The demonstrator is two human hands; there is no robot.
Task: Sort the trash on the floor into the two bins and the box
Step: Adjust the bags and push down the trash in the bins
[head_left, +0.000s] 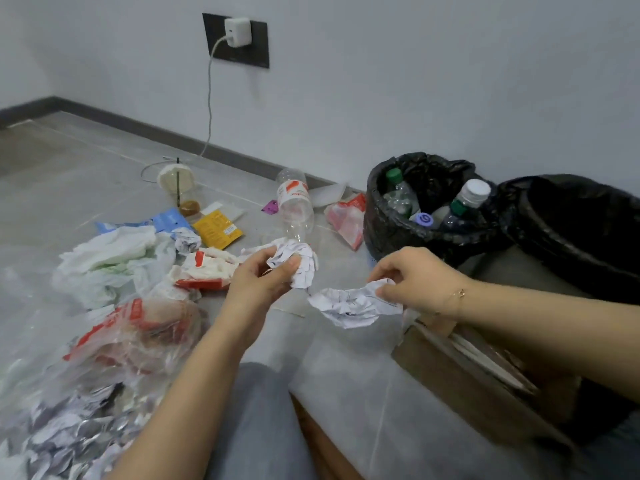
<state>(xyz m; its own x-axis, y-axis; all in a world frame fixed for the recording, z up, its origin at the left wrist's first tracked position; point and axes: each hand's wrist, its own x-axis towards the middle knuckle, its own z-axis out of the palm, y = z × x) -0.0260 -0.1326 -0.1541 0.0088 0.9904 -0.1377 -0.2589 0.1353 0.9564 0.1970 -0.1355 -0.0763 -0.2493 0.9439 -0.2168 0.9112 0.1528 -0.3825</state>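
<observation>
Holding crumpled paper in both hands.
Left hand (258,282) grips one wad (299,263); right hand (412,280) pinches a flatter sheet (349,304), partly hiding the cardboard box (460,379).

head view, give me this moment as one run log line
left hand: grips crumpled paper | right hand: pinches second crumpled paper | bottle bin: holds bottles | box: below right forearm

black bin liners (408,233) — white crumpled paper (349,304) with dark print — yellow packet (217,229), grey floor (104,161)
</observation>
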